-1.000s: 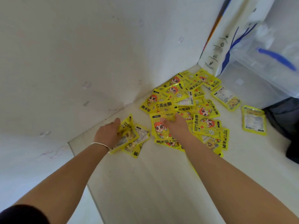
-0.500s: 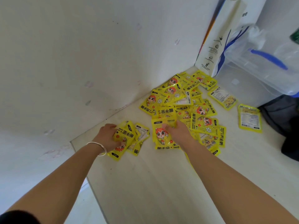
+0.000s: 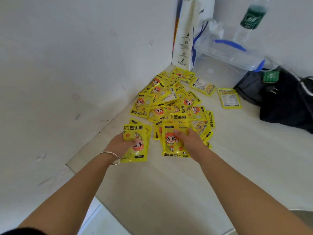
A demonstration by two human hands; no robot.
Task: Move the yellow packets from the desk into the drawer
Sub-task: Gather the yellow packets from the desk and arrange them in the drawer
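Observation:
Several yellow packets with an orange-haired cartoon figure lie in a pile (image 3: 171,100) on the pale desk (image 3: 169,192), in the corner by the wall. My left hand (image 3: 118,145) grips a small stack of packets (image 3: 136,143) at the pile's near left edge. My right hand (image 3: 191,141) holds another packet (image 3: 172,141) by its right side, fingers over its front. Two packets lie apart face down, one (image 3: 202,86) near the pile and one (image 3: 229,98) farther right. No drawer is in view.
A white paper bag (image 3: 184,34) stands in the corner. Beside it sits a clear plastic box with blue handles (image 3: 225,51) and a water bottle (image 3: 250,19). A black bag (image 3: 284,99) lies at the right. The desk's left edge (image 3: 81,178) runs close to the wall.
Both hands have drawn back toward me with their packets. The left hand's stack has lifted off the desk and turned face up; the right hand has pulled one packet out of the pile.

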